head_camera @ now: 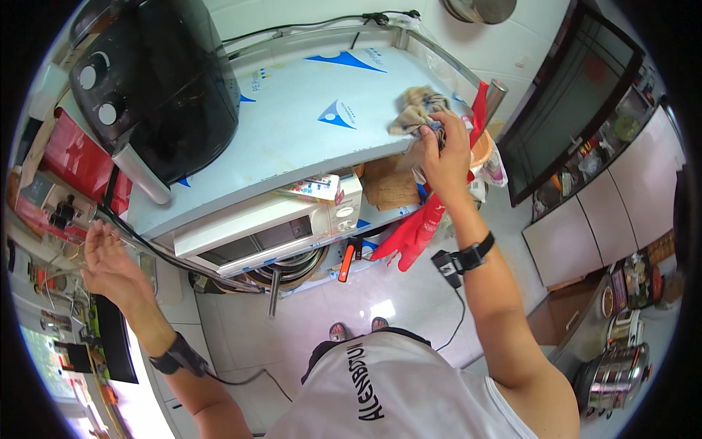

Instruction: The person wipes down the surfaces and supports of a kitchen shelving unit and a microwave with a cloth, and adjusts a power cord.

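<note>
My right hand [447, 148] grips a crumpled plaid cloth [419, 107] at the right end of the shelf top [285, 126]. That surface is covered in pale protective film with blue logos. On the far left my left hand [112, 263] is raised in the air with its fingers apart, holding nothing. It is nearest to a black cable and the shelf's left corner. A black air fryer [159, 82] with two knobs and a silver handle [141, 174] stands on the left part of the shelf top.
Below the top sits a white microwave oven [269, 225] with a box [312, 187] on it. Red rubber gloves [411, 236] hang at the shelf's right side. Lower down are pans with a protruding handle [273, 293]. A steamer pot [617, 378] stands on the right-hand counter.
</note>
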